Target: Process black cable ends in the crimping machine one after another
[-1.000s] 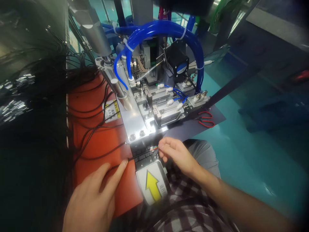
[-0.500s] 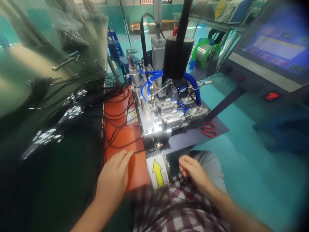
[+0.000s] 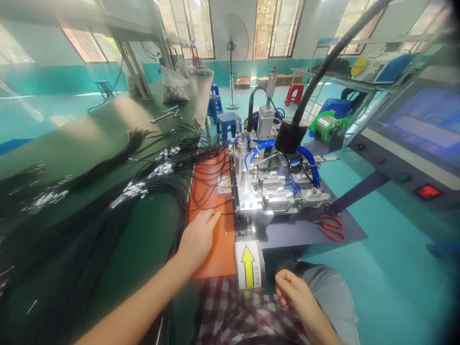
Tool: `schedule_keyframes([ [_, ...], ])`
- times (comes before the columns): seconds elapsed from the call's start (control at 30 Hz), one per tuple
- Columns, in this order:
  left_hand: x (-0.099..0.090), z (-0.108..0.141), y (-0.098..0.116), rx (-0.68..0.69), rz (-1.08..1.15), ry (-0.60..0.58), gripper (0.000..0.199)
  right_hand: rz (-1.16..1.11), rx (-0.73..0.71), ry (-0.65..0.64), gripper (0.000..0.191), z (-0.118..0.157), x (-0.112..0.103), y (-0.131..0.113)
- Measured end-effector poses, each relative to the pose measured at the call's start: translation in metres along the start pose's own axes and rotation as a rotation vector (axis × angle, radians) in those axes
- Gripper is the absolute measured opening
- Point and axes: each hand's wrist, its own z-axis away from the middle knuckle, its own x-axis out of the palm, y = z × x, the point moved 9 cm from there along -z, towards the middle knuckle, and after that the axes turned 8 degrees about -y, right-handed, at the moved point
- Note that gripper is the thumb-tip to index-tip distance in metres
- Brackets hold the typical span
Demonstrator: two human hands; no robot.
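Cable (image 3: pixel 227 214) partly hidden by left hand (image 3: pixel 199 235), grip unclear; right hand (image 3: pixel 292 289) curled, cannot tell if holding.

Bright windows (image 3: pixel 278 31) break the white-and-teal wall (image 3: pixel 318 24) above teal floor (image 3: pixel 391 282).

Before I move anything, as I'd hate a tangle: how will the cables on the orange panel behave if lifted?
The cables probably flop, since they lie in loose curves. They may drag neighbours along, as several cross. Each looks light, being thin.
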Motion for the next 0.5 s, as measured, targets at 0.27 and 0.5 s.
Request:
schedule_keyframes([
  [0.27,0.000,0.001,0.001,-0.032,0.056,-0.012,0.050,-0.001,0.027,0.000,0.055,0.010,-0.001,0.021],
  [0.5,0.001,0.001,-0.001,-0.035,0.136,-0.026,0.049,0.037,0.058,-0.060,0.057,0.012,0.013,0.040],
])
